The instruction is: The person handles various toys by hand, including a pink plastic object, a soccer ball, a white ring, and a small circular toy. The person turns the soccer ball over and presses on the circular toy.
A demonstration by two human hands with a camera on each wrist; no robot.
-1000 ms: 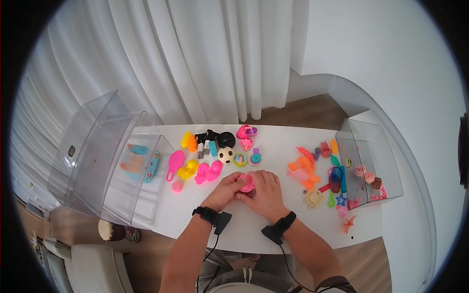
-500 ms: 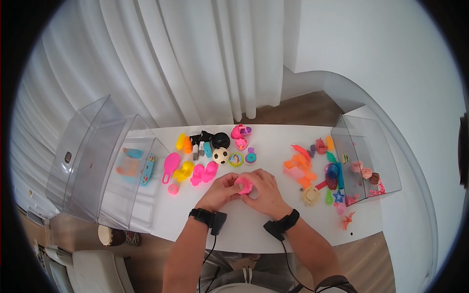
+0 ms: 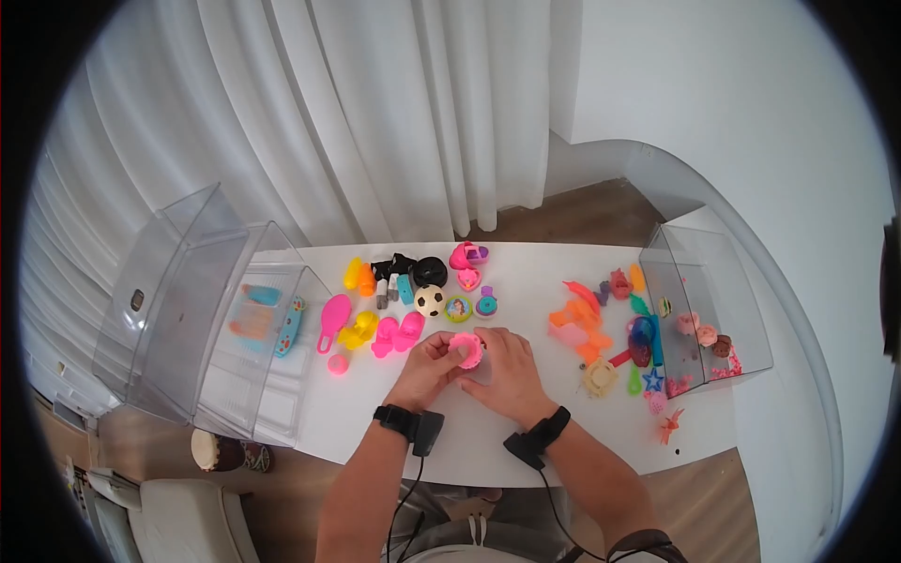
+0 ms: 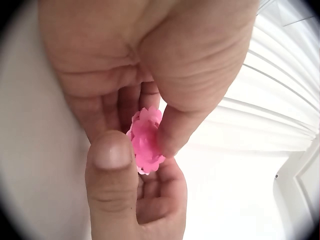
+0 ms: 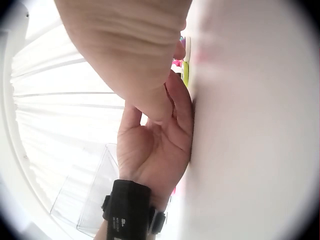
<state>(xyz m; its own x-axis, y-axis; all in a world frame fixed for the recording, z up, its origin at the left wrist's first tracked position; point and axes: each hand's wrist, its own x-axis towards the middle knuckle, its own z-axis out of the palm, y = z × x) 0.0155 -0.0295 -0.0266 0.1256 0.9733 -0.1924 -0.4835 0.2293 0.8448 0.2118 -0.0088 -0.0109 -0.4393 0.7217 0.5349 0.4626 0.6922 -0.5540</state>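
From here I see a pink flower cup [image 4: 146,142] with a wavy edge — the left hand [image 3: 424,372] pinches it, the right hand [image 3: 513,377] curls its fingers round it.

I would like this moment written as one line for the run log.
left hand: pinches pink scalloped toy | right hand: curled round its other side | soccer ball: on white table, beyond hands

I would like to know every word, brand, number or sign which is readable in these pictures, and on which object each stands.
No text is readable.
Black wrist device, right wrist view: small white print, too blurred to read.
Dark oval on the clear box, head view: too small to tell whether it bears lettering.
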